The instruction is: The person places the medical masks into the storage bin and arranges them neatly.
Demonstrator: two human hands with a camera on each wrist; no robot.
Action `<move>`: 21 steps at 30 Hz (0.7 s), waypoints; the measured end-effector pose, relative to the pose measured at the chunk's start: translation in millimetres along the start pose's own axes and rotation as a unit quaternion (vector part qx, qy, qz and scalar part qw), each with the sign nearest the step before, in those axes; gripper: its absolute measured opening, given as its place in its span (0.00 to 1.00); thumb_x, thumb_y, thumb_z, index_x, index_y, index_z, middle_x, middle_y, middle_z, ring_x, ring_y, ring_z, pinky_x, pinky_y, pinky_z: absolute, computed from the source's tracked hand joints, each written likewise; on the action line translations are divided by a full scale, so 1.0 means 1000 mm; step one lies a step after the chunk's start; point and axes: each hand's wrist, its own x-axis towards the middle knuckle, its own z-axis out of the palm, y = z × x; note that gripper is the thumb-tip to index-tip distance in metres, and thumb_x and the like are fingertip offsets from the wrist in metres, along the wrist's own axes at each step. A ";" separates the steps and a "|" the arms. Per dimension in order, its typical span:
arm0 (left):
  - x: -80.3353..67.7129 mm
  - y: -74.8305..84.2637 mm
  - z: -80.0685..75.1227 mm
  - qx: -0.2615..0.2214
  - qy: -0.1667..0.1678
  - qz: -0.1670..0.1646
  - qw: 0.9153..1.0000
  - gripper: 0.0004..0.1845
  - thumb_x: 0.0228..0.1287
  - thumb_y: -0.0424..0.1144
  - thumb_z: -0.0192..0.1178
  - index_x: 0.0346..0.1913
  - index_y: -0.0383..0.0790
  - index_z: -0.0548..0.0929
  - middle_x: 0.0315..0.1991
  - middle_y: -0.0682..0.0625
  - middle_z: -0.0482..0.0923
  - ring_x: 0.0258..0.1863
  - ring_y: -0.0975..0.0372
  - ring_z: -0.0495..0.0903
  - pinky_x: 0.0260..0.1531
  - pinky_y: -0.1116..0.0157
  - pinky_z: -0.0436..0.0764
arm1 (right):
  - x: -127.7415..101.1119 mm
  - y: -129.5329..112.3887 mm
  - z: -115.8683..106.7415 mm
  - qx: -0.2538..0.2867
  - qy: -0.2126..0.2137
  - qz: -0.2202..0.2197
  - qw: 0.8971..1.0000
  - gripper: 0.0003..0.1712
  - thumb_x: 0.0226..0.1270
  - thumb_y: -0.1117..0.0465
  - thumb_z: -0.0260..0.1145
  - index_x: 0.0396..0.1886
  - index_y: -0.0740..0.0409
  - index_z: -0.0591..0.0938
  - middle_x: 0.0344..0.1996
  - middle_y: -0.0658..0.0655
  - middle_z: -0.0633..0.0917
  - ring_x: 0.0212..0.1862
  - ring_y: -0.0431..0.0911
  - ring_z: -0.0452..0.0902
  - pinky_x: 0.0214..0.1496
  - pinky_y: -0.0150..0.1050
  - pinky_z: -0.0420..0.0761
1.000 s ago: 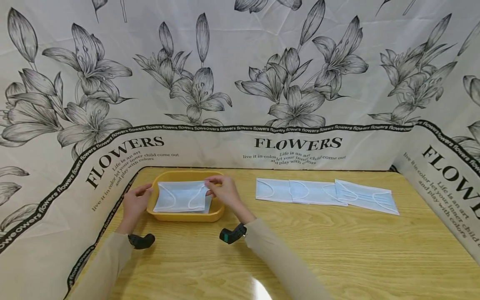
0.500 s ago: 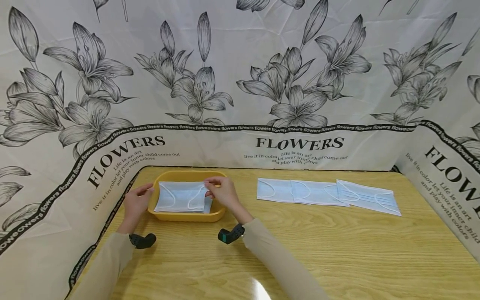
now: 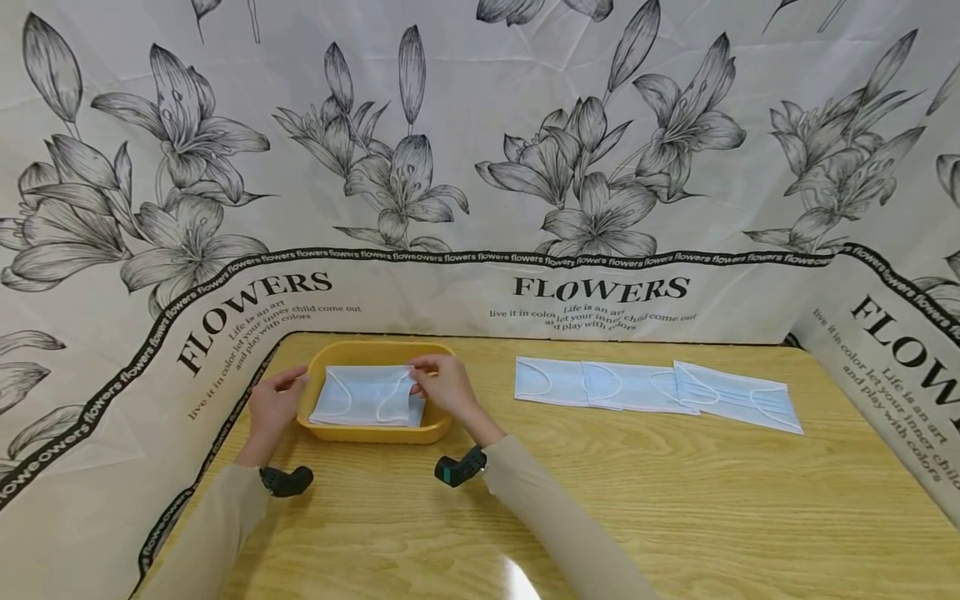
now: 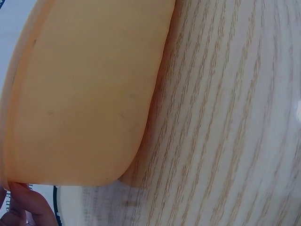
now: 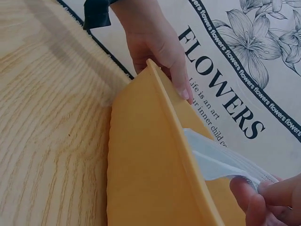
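Head: right hand (image 3: 447,389) pinches mask (image 3: 367,394) at its 2 o'clock corner, in yellow tub (image 3: 375,434); left hand (image 3: 273,408) grips tub rim, 9 o'clock. Left wrist: fingers (image 4: 34,203) on rim, 8 o'clock. Right wrist: mask between fingers, 4 o'clock.

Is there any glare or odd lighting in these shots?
Head view: a white glare spot on the wood-grain tabletop at the bottom edge; left wrist view: a bright patch at the right edge, with the yellow plastic basin looking paler and more orange than in the head view; right wrist view: a soft shadow band across the tabletop, upper left.
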 end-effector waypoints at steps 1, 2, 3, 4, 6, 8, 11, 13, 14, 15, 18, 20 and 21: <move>0.000 0.000 0.000 0.000 0.001 0.002 1.000 0.18 0.68 0.42 0.58 0.55 0.35 0.83 0.46 0.35 0.81 0.31 0.68 0.73 0.20 0.76 0.73 | 0.000 0.000 0.000 -0.003 0.000 0.002 1.000 0.12 0.69 0.67 0.61 0.47 0.65 0.85 0.37 0.64 0.87 0.26 0.46 0.84 0.38 0.48 0.85; 0.000 0.000 0.000 0.000 0.001 0.005 1.000 0.18 0.68 0.42 0.58 0.55 0.35 0.83 0.46 0.35 0.81 0.31 0.69 0.73 0.20 0.76 0.73 | 0.000 0.001 0.000 -0.007 0.000 0.003 1.000 0.12 0.69 0.67 0.61 0.47 0.65 0.85 0.37 0.63 0.87 0.26 0.46 0.84 0.38 0.48 0.85; -0.001 0.000 0.000 -0.001 0.002 0.007 1.000 0.18 0.68 0.41 0.58 0.55 0.34 0.83 0.46 0.34 0.81 0.31 0.69 0.73 0.20 0.76 0.73 | 0.001 0.001 0.000 -0.010 0.000 0.003 1.000 0.11 0.69 0.67 0.61 0.47 0.65 0.85 0.36 0.63 0.87 0.26 0.45 0.83 0.38 0.48 0.85; -0.001 -0.001 -0.001 -0.003 0.001 0.008 1.000 0.18 0.68 0.42 0.58 0.55 0.34 0.83 0.46 0.34 0.81 0.29 0.70 0.73 0.19 0.75 0.73 | 0.001 0.002 0.000 -0.011 0.000 0.003 1.000 0.11 0.68 0.67 0.61 0.46 0.65 0.85 0.36 0.63 0.87 0.26 0.45 0.83 0.39 0.49 0.85; -0.001 -0.001 -0.001 -0.006 0.000 0.010 1.000 0.18 0.68 0.42 0.58 0.55 0.34 0.82 0.45 0.33 0.80 0.27 0.71 0.72 0.18 0.75 0.73 | 0.001 0.003 0.000 -0.014 0.001 0.001 1.000 0.10 0.68 0.67 0.62 0.46 0.65 0.85 0.35 0.62 0.87 0.26 0.45 0.83 0.39 0.49 0.85; -0.002 0.000 -0.002 -0.008 0.000 0.009 1.000 0.18 0.68 0.41 0.58 0.54 0.33 0.82 0.45 0.33 0.80 0.24 0.73 0.71 0.17 0.74 0.73 | 0.002 0.005 0.000 -0.017 0.002 -0.002 1.000 0.10 0.67 0.67 0.62 0.44 0.65 0.85 0.35 0.62 0.87 0.26 0.46 0.83 0.39 0.50 0.85; -0.002 0.000 -0.002 -0.009 0.000 0.005 1.000 0.18 0.68 0.41 0.58 0.54 0.33 0.82 0.45 0.34 0.80 0.24 0.73 0.70 0.17 0.73 0.73 | 0.002 0.008 0.000 -0.029 0.004 -0.010 1.000 0.08 0.66 0.67 0.63 0.42 0.65 0.85 0.35 0.62 0.87 0.27 0.49 0.84 0.37 0.48 0.85; -0.001 0.000 -0.002 -0.008 -0.001 0.002 1.000 0.18 0.68 0.41 0.58 0.54 0.34 0.82 0.45 0.34 0.80 0.24 0.72 0.70 0.17 0.73 0.73 | 0.001 0.009 0.001 -0.039 0.007 -0.014 0.999 0.08 0.66 0.67 0.64 0.41 0.65 0.85 0.35 0.61 0.86 0.29 0.51 0.84 0.35 0.45 0.85; -0.001 -0.001 -0.001 -0.009 -0.003 0.000 1.000 0.18 0.68 0.41 0.58 0.55 0.34 0.82 0.45 0.35 0.80 0.24 0.71 0.71 0.17 0.73 0.73 | 0.001 0.009 0.001 -0.042 0.009 -0.015 0.999 0.08 0.66 0.67 0.64 0.41 0.64 0.85 0.35 0.61 0.86 0.30 0.52 0.85 0.34 0.44 0.85; 0.000 -0.001 -0.001 -0.009 -0.005 -0.003 1.000 0.18 0.68 0.41 0.57 0.55 0.34 0.82 0.45 0.35 0.79 0.24 0.71 0.71 0.17 0.73 0.73 | 0.001 0.009 0.001 -0.046 0.012 -0.016 0.999 0.08 0.66 0.66 0.64 0.41 0.64 0.85 0.35 0.61 0.85 0.30 0.53 0.85 0.33 0.43 0.85; 0.001 -0.003 0.000 -0.010 -0.008 -0.010 1.000 0.18 0.69 0.42 0.57 0.56 0.35 0.82 0.45 0.36 0.79 0.23 0.70 0.71 0.17 0.72 0.74 | 0.000 0.008 0.001 -0.055 0.019 -0.018 0.998 0.07 0.65 0.66 0.65 0.39 0.64 0.86 0.33 0.60 0.85 0.30 0.54 0.85 0.30 0.37 0.84; 0.001 -0.002 0.000 -0.010 -0.009 -0.011 1.000 0.19 0.69 0.42 0.57 0.56 0.35 0.82 0.45 0.36 0.79 0.25 0.69 0.72 0.18 0.72 0.73 | 0.000 0.008 0.000 -0.057 0.022 -0.017 0.998 0.07 0.64 0.66 0.66 0.39 0.64 0.86 0.32 0.60 0.86 0.30 0.53 0.85 0.28 0.34 0.83; 0.000 -0.002 0.000 -0.009 -0.008 -0.011 1.000 0.18 0.69 0.42 0.57 0.56 0.35 0.82 0.46 0.36 0.79 0.26 0.68 0.72 0.18 0.73 0.73 | 0.000 0.008 0.000 -0.059 0.023 -0.018 0.998 0.07 0.64 0.66 0.67 0.39 0.64 0.86 0.31 0.60 0.86 0.30 0.53 0.85 0.26 0.32 0.82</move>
